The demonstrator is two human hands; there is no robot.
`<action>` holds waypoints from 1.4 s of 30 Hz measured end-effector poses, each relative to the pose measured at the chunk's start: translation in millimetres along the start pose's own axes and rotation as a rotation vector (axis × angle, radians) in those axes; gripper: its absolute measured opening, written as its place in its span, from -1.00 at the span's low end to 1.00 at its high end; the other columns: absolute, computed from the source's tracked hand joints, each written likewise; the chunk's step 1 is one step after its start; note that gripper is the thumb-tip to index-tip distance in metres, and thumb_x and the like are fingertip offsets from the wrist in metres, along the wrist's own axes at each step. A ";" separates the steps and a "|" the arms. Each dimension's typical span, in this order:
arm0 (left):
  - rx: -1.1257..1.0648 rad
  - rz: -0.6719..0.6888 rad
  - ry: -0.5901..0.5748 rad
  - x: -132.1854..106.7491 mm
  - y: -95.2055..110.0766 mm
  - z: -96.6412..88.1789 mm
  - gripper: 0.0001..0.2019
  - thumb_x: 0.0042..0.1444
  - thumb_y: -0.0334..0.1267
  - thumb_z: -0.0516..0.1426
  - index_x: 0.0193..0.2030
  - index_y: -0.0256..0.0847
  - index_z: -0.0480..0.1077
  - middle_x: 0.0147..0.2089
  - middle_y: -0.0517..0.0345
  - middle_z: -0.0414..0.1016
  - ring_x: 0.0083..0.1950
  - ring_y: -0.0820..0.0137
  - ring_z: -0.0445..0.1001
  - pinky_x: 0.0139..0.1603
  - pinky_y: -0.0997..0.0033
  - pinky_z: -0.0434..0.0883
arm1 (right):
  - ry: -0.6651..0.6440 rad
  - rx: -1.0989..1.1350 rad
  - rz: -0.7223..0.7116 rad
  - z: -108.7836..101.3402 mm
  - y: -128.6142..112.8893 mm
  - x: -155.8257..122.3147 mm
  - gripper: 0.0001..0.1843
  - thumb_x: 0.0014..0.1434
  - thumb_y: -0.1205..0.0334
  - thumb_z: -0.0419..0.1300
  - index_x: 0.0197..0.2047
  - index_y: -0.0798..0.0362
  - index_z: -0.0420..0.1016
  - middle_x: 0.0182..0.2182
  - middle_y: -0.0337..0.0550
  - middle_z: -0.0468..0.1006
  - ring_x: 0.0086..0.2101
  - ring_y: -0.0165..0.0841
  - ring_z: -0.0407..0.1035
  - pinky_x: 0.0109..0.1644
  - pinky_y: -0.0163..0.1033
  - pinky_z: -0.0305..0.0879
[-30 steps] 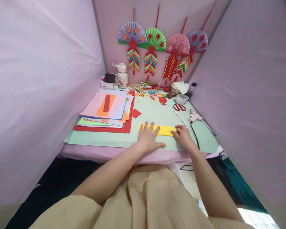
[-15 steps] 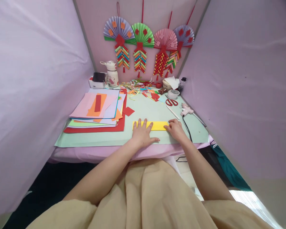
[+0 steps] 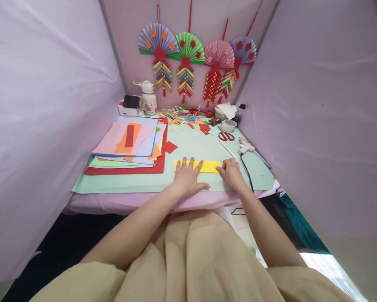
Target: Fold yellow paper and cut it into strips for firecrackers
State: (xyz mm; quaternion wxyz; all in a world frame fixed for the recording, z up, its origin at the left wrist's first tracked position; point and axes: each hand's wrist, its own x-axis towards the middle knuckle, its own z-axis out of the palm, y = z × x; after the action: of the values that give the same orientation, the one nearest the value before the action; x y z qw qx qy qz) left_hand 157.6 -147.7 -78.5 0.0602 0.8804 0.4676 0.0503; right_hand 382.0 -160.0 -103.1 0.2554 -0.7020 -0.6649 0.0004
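A strip of yellow paper [image 3: 209, 167] lies lengthwise on the pale green table covering [image 3: 144, 181]. Across its left part my left hand [image 3: 188, 176] rests flat, fingers spread and thumb pointing right. My right hand [image 3: 231, 172] has its fingers curled together at the strip's right end, pinching or pressing the edge there. The fingertips of that hand partly cover the end of the paper. Just beyond the right hand lies a white pen-like stick [image 3: 227, 149].
Stacked coloured paper [image 3: 122, 142] is on the left, with a red square [image 3: 170, 147] beside it. Red-handled scissors [image 3: 226, 136], a glue gun [image 3: 246, 146] with a black cord, and tape [image 3: 228, 125] are at right. Paper scraps [image 3: 188, 115] and a bottle [image 3: 149, 100] stand behind; paper fans [image 3: 190, 48] hang above.
Both hands keep nearly the same places on the yellow strip. The whole view has shifted very slightly; nothing was picked up or let go.
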 end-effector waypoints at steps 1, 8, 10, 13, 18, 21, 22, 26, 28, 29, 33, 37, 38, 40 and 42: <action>-0.007 0.022 -0.012 -0.5 -1.3 -1.0 0.00 -0.13 0.52 -0.10 0.41 0.10 -0.18 0.46 0.00 -0.21 0.41 -0.22 -0.32 0.29 -0.23 -0.33 | 0.006 -0.001 -0.009 0.0 -0.4 -0.5 -0.81 0.18 0.07 0.08 -0.36 0.00 0.25 -0.29 -0.06 0.30 -0.24 -0.16 0.21 -0.06 0.00 0.20; -0.008 0.072 -0.050 -1.0 -5.9 -3.4 -0.05 -0.19 0.53 -0.07 0.36 0.26 -0.08 0.47 0.11 -0.25 0.41 -0.24 -0.34 0.28 -0.24 -0.38 | -0.001 -0.030 -0.014 -1.7 -3.6 -2.9 -0.81 0.18 0.09 0.08 -0.39 -0.01 0.24 -0.30 -0.05 0.29 -0.26 -0.15 0.20 -0.07 -0.01 0.20; 0.000 0.070 -0.050 -0.7 -5.3 -3.9 -0.04 -0.19 0.54 -0.07 0.37 0.25 -0.07 0.47 0.12 -0.25 0.41 -0.23 -0.34 0.28 -0.22 -0.39 | 0.010 -0.030 -0.019 -2.2 -4.2 -2.8 -0.82 0.19 0.10 0.08 -0.39 -0.01 0.25 -0.30 -0.05 0.29 -0.25 -0.15 0.21 -0.06 -0.01 0.21; 0.005 0.069 -0.066 -0.8 -4.4 -5.9 -0.04 -0.20 0.53 -0.06 0.36 0.25 -0.06 0.47 0.13 -0.26 0.41 -0.24 -0.34 0.29 -0.20 -0.38 | 0.022 -0.019 -0.027 -4.1 -5.8 -3.7 -0.82 0.19 0.09 0.07 -0.36 -0.01 0.28 -0.31 -0.04 0.31 -0.24 -0.14 0.23 -0.06 0.00 0.22; -0.005 0.075 -0.076 -1.9 -4.3 -8.9 -0.04 -0.19 0.52 -0.05 0.37 0.24 -0.07 0.47 0.13 -0.26 0.41 -0.24 -0.34 0.29 -0.22 -0.32 | 0.199 0.077 -0.126 -11.0 -20.5 -20.1 -0.77 0.28 0.18 -0.06 -0.08 0.03 0.32 -0.04 0.04 0.40 0.00 -0.12 0.24 0.14 0.10 0.10; -0.004 0.076 -0.071 -1.9 -4.3 -8.3 -0.05 -0.17 0.52 -0.06 0.37 0.23 -0.08 0.47 0.12 -0.26 0.41 -0.22 -0.35 0.29 -0.22 -0.33 | 0.135 0.052 -0.353 -11.6 -36.4 -37.0 -0.68 0.30 0.26 -0.11 0.06 0.00 0.32 0.06 -0.01 0.38 0.09 -0.17 0.21 0.26 0.12 -0.03; -0.003 0.076 -0.071 -1.6 -4.3 -7.7 -0.05 -0.16 0.52 -0.07 0.37 0.23 -0.08 0.47 0.13 -0.26 0.41 -0.21 -0.35 0.30 -0.22 -0.33 | 0.088 0.044 -0.416 -10.8 -41.3 -41.9 -0.66 0.30 0.26 -0.10 0.09 0.00 0.31 0.07 -0.01 0.39 0.09 -0.17 0.22 0.25 0.10 0.01; 0.005 0.069 -0.072 -0.7 -4.5 -5.0 -0.11 -0.10 0.49 -0.10 0.37 0.23 -0.07 0.47 0.14 -0.25 0.42 -0.19 -0.33 0.30 -0.21 -0.34 | -0.013 0.021 -0.469 -7.1 -54.2 -52.3 -0.60 0.29 0.22 -0.09 0.15 0.02 0.32 0.05 0.05 0.38 0.05 -0.12 0.24 0.14 0.06 0.21; 0.004 0.074 -0.062 -0.8 -5.0 -4.2 -0.11 -0.10 0.49 -0.10 0.37 0.23 -0.07 0.47 0.13 -0.25 0.42 -0.19 -0.33 0.30 -0.20 -0.33 | -0.036 0.014 -0.452 -7.3 -56.6 -52.7 -0.60 0.30 0.22 -0.09 0.14 0.04 0.32 0.02 0.06 0.38 0.03 -0.12 0.25 0.12 0.04 0.24; 0.003 0.078 -0.056 -1.0 -5.4 -4.0 -0.10 -0.11 0.50 -0.10 0.37 0.23 -0.07 0.47 0.13 -0.25 0.42 -0.19 -0.32 0.30 -0.20 -0.33 | -0.045 0.011 -0.448 -8.0 -57.3 -52.5 -0.60 0.30 0.23 -0.09 0.14 0.05 0.33 0.00 0.06 0.38 0.02 -0.12 0.25 0.12 0.03 0.24; -0.008 0.087 -0.045 -2.0 -6.8 -3.0 -0.09 -0.11 0.50 -0.10 0.37 0.21 -0.07 0.47 0.12 -0.25 0.42 -0.19 -0.33 0.31 -0.17 -0.31 | -0.052 0.005 -0.451 -10.6 -58.4 -51.5 -0.60 0.29 0.26 -0.10 0.14 0.07 0.33 -0.01 0.06 0.38 0.02 -0.11 0.24 0.14 0.04 0.23; -0.014 0.098 -0.021 -1.6 -7.5 -0.8 -0.08 -0.12 0.51 -0.11 0.37 0.20 -0.06 0.46 0.07 -0.22 0.41 -0.21 -0.31 0.31 -0.16 -0.28 | -0.046 -0.004 -0.445 -9.4 -57.5 -52.1 -0.60 0.29 0.29 -0.10 0.15 0.05 0.31 -0.01 0.05 0.38 0.01 -0.12 0.25 0.12 0.04 0.24; -0.013 0.100 -0.015 -1.2 -7.6 -0.2 -0.08 -0.12 0.52 -0.12 0.37 0.19 -0.05 0.46 0.06 -0.21 0.41 -0.22 -0.31 0.31 -0.16 -0.28 | -0.044 -0.008 -0.445 -8.6 -56.9 -52.2 -0.60 0.29 0.29 -0.10 0.15 0.04 0.31 -0.01 0.05 0.38 0.01 -0.13 0.26 0.11 0.04 0.25; -0.010 0.106 -0.016 -0.4 -8.3 0.8 -0.07 -0.13 0.52 -0.11 0.37 0.18 -0.06 0.46 0.04 -0.21 0.41 -0.23 -0.31 0.31 -0.16 -0.27 | -0.041 -0.017 -0.447 -7.3 -55.7 -52.2 -0.60 0.29 0.29 -0.09 0.14 0.06 0.31 -0.02 0.05 0.38 -0.01 -0.14 0.26 0.10 0.02 0.26; -0.007 0.113 -0.025 0.2 -9.8 1.1 -0.05 -0.14 0.52 -0.10 0.38 0.15 -0.06 0.46 0.03 -0.20 0.41 -0.25 -0.32 0.31 -0.16 -0.25 | -0.041 -0.029 -0.449 -6.4 -54.6 -51.8 -0.60 0.29 0.29 -0.07 0.15 0.10 0.31 -0.03 0.05 0.39 -0.03 -0.16 0.26 0.09 0.00 0.26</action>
State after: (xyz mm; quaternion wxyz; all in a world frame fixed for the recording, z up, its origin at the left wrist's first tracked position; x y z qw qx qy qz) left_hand 149.8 -142.2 -81.1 0.0661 0.9058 0.4162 0.0441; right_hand 327.2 -211.4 -95.4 0.2255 -0.5397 -0.8094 -0.0518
